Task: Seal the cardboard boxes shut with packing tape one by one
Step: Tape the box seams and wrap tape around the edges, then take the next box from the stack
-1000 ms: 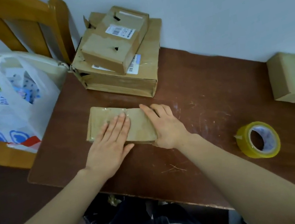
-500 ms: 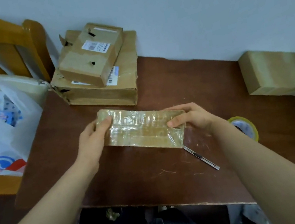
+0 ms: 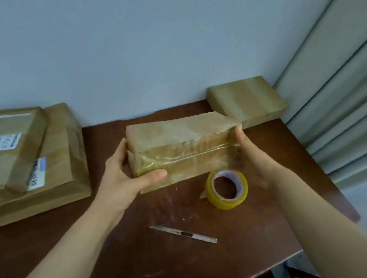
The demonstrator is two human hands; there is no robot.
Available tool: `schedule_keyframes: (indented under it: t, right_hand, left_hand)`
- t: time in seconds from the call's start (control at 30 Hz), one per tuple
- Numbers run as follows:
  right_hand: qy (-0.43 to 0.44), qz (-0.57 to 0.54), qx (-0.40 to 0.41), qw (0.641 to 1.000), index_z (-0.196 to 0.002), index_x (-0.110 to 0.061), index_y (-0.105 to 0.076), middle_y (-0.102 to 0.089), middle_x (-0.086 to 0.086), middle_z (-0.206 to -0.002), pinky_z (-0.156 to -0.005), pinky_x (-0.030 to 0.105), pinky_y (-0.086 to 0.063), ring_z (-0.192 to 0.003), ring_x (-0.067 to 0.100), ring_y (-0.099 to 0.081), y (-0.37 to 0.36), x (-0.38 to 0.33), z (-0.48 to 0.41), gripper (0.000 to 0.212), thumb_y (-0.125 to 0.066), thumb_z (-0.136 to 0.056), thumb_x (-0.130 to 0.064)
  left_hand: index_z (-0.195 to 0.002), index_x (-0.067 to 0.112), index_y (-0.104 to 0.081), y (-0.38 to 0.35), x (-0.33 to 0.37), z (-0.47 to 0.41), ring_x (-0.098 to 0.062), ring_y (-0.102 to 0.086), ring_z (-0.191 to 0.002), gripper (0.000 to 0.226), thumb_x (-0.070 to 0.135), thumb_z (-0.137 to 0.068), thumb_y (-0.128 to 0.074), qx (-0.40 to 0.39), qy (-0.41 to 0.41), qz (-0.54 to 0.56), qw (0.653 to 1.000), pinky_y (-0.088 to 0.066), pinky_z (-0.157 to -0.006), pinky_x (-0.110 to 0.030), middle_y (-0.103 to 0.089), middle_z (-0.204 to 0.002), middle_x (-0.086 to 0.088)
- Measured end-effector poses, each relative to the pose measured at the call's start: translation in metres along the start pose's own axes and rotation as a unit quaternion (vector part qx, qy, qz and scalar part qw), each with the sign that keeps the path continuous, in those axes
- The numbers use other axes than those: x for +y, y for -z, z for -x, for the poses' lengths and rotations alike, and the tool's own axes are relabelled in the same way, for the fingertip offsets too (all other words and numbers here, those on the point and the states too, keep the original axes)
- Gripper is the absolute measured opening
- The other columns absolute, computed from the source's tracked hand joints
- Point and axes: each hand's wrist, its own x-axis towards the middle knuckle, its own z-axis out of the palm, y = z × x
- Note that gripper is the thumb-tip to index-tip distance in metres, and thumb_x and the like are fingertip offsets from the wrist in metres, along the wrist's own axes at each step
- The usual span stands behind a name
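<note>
The brown wooden table (image 3: 152, 277) is scuffed, with pale scratches just left of the yellow tape roll (image 3: 226, 188), which rests near its middle with the hole facing the camera. A slim metal utility knife (image 3: 184, 234) lies flat in front of the roll, toward the near edge. Behind the roll, at the far right corner against the wall, sits a plain cardboard box (image 3: 247, 104). Well left of the roll lies a wide flat box (image 3: 64, 158).
</note>
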Motion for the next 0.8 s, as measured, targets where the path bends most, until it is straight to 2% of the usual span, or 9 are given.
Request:
schedule_keyframes:
  t: [0.13, 0.23, 0.27, 0.33, 0.4, 0.5, 0.6, 0.7, 0.8]
  right_hand:
    - [0.041, -0.045, -0.017, 0.998, -0.14, -0.025, -0.045, -0.062, -0.001, -0.129, -0.091, 0.034, -0.041, -0.12, 0.017, -0.056, 0.068, -0.016, -0.024, 0.097, -0.033, -0.067, -0.087]
    - [0.064, -0.099, -0.01, 0.993, -0.133, -0.019, -0.055, -0.065, 0.001, -0.124, -0.087, 0.033, -0.038, -0.109, 0.019, -0.058, 0.123, -0.033, -0.045, 0.092, -0.046, -0.067, -0.083]
    - [0.065, -0.138, -0.01, 0.988, -0.129, -0.016, -0.057, -0.066, 0.002, -0.121, -0.087, 0.033, -0.039, -0.106, 0.02, -0.058, 0.141, -0.038, -0.051, 0.089, -0.06, -0.064, -0.076]
    - [0.082, -0.2, -0.021, 0.976, -0.129, -0.012, -0.055, -0.065, 0.003, -0.114, -0.087, 0.033, -0.043, -0.101, 0.02, -0.059, 0.175, -0.049, -0.063, 0.084, -0.078, -0.058, -0.051]
    - [0.096, -0.224, -0.034, 0.969, -0.131, -0.011, -0.05, -0.063, 0.003, -0.111, -0.089, 0.034, -0.046, -0.102, 0.02, -0.059, 0.202, -0.059, -0.077, 0.073, -0.07, -0.064, -0.033]
    - [0.105, -0.17, -0.046, 0.979, -0.131, -0.008, -0.052, -0.064, 0.003, -0.107, -0.094, 0.031, -0.044, -0.104, 0.02, -0.058, 0.231, -0.074, -0.099, 0.064, -0.056, -0.067, -0.014]
    - [0.115, -0.09, -0.042, 0.988, -0.137, -0.012, -0.05, -0.062, 0.008, -0.121, -0.101, 0.039, -0.042, -0.114, 0.026, -0.056, 0.249, -0.086, -0.117, 0.076, -0.055, -0.063, 0.002]
    - [0.125, -0.03, 0.007, 0.992, -0.14, -0.016, -0.048, -0.058, 0.006, -0.133, -0.11, 0.045, -0.036, -0.125, 0.024, -0.051, 0.261, -0.094, -0.134, 0.074, -0.05, -0.074, 0.017]
    - [0.124, -0.032, 0.0, 0.992, -0.135, -0.019, -0.053, -0.065, 0.003, -0.123, -0.095, 0.039, -0.05, -0.113, 0.02, -0.06, 0.265, -0.101, -0.151, 0.064, -0.051, -0.074, -0.001]
  left_hand:
    - [-0.148, 0.035, -0.025, -0.07, 0.02, -0.04, 0.002, -0.034, -0.131, 0.127, 0.046, -0.04, -0.09, 0.023, -0.1, -0.116, 0.988, -0.033, -0.107, -0.022, -0.028, -0.147, 0.009]
    - [-0.151, 0.036, -0.014, -0.121, 0.031, -0.074, -0.016, -0.025, -0.141, 0.131, 0.055, -0.042, -0.084, -0.011, -0.116, -0.184, 0.976, -0.027, -0.115, -0.042, -0.025, -0.152, 0.004]
    - [-0.152, 0.037, -0.01, -0.136, 0.035, -0.083, -0.016, -0.026, -0.141, 0.132, 0.054, -0.043, -0.083, -0.038, -0.098, -0.18, 0.978, -0.027, -0.115, -0.046, -0.025, -0.153, 0.004]
    - [-0.151, 0.041, -0.007, -0.161, 0.042, -0.096, 0.002, -0.035, -0.134, 0.126, 0.053, -0.05, -0.082, -0.088, -0.041, -0.087, 0.991, -0.031, -0.113, -0.038, -0.03, -0.152, 0.015]
    - [-0.151, 0.037, -0.016, -0.183, 0.047, -0.108, 0.004, -0.046, -0.126, 0.11, 0.054, -0.063, -0.08, -0.085, -0.012, 0.011, 0.996, -0.035, -0.11, -0.036, -0.043, -0.144, 0.019]
    - [-0.145, 0.027, -0.036, -0.21, 0.047, -0.134, -0.008, -0.05, -0.126, 0.085, 0.025, -0.07, -0.077, -0.011, -0.027, 0.021, 0.999, -0.039, -0.109, -0.037, -0.054, -0.137, 0.009]
    - [-0.149, 0.028, -0.026, -0.231, 0.042, -0.159, -0.006, -0.047, -0.127, 0.101, -0.01, -0.069, -0.075, 0.035, -0.028, -0.025, 0.999, -0.045, -0.102, -0.031, -0.046, -0.142, 0.009]
    - [-0.153, 0.023, -0.012, -0.244, 0.038, -0.187, -0.011, -0.046, -0.13, 0.108, -0.012, -0.072, -0.074, 0.063, -0.057, -0.095, 0.992, -0.043, -0.106, -0.036, -0.04, -0.147, 0.006]
    - [-0.153, 0.023, -0.011, -0.254, 0.038, -0.214, -0.02, -0.042, -0.135, 0.107, -0.009, -0.073, -0.075, 0.068, -0.076, -0.122, 0.987, -0.038, -0.11, -0.042, -0.033, -0.153, 0.001]
